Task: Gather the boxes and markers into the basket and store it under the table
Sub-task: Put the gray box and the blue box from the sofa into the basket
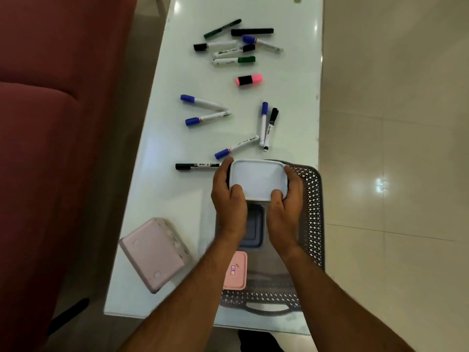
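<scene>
Both hands hold a white lidded box (257, 179) over the far end of the dark perforated basket (313, 217). My left hand (227, 196) grips its left side and my right hand (286, 199) grips its right side. Inside the basket lie a blue-grey box (253, 227), partly hidden by my wrists, and a pink box (236, 271). A larger pale pink box (153, 252) rests tilted on the table left of the basket. Several markers lie scattered on the white table (162, 179), among them a black pen (196, 166) and a pink highlighter (249, 80).
A dark red sofa (50, 148) runs along the table's left side. Tiled floor (393, 148) lies to the right. The basket sits at the table's near right corner, its handle (264, 307) toward me.
</scene>
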Demonstrator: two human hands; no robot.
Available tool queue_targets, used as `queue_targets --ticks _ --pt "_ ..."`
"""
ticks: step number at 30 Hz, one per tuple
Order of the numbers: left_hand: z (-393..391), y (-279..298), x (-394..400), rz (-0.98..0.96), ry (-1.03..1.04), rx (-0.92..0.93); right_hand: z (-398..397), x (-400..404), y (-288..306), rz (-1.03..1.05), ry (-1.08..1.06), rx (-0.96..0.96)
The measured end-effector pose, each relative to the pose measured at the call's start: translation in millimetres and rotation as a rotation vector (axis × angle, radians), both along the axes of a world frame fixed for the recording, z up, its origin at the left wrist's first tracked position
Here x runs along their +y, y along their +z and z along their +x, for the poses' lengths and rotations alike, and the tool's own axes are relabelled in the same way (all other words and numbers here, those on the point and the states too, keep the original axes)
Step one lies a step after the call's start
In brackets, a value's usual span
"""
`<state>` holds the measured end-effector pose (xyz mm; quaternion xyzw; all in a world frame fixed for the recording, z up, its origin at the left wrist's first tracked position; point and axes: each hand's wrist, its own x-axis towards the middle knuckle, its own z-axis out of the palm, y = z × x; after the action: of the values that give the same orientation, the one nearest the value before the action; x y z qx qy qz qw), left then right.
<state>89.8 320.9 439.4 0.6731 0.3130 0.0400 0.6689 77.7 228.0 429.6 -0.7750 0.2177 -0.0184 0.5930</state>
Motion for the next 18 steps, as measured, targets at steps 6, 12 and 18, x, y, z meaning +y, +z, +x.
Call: queue_targets --ticks 6,12,18 --pt "-9.9 -22.2 -8.5 0.279 -0.058 0.032 -4.2 1.5 -17.2 -0.008 0.060 0.062" --pt "-9.1 -35.9 -18.8 0.474 -0.104 0.017 0.5 -3.4 -31.5 -0.039 0.093 0.090" --pt "-12.0 -42.9 -19.9 0.578 -0.105 0.006 2.7 -2.7 -36.7 -0.068 0.148 0.069"
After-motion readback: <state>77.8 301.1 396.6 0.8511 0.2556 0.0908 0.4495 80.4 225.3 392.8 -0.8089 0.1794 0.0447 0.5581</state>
